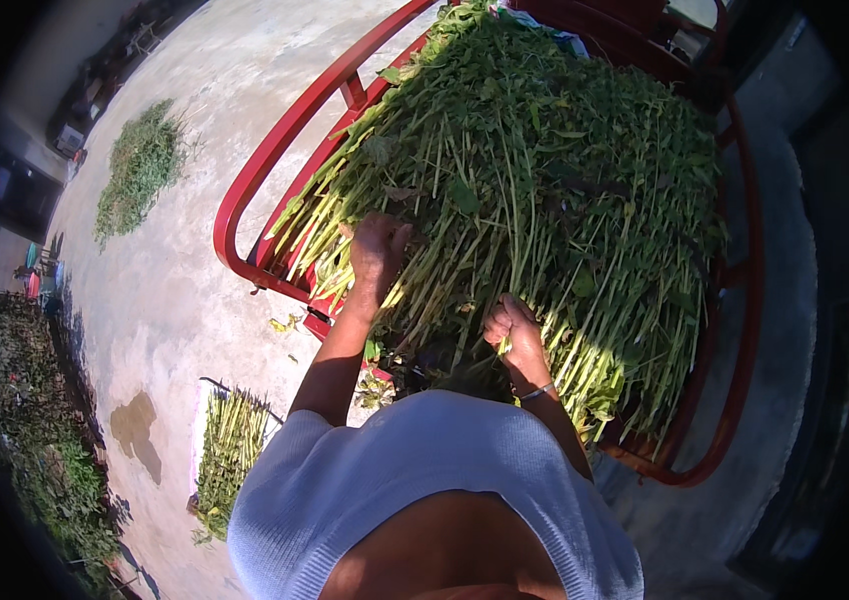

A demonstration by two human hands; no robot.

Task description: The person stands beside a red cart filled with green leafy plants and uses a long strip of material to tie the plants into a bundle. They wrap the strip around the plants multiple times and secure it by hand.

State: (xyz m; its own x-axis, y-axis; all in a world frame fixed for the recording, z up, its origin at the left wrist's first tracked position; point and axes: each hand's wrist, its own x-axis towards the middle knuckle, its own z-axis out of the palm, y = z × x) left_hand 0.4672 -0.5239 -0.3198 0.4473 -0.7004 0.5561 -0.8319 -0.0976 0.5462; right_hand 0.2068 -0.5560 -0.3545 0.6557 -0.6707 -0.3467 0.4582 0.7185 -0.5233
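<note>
Green leafy plants with long pale stalks (565, 170), cut and heaped on the bed of a red-painted metal cart (755, 260) in front of me. Stalks lie roughly parallel, bare pale ends toward me, leafy tops away toward the far end. Long axis: nearly straight away from me at mid-heap; on the left flank it slants, butts low and left, tops up and right. On the right side, butts likewise near me, stems leaning slightly right as they run off.

Left hand (377, 250) at the heap's left part, over the pale stems, fingers bent; I cannot tell from this angle whether that grip has closed on any. Right hand (515, 328) at the near edge, lower than the left; grip closed in a fist around a pale green stalk, its end showing below the fingers. Thin silvery bracelet (537, 392) on that wrist.

Ground, left: grey concrete floor (185, 320) in sun. A smaller stack of green stalks (230, 450) lies there near my left elbow, stems side by side; farther off, a loose tangle of fine green plants (140, 165).
</note>
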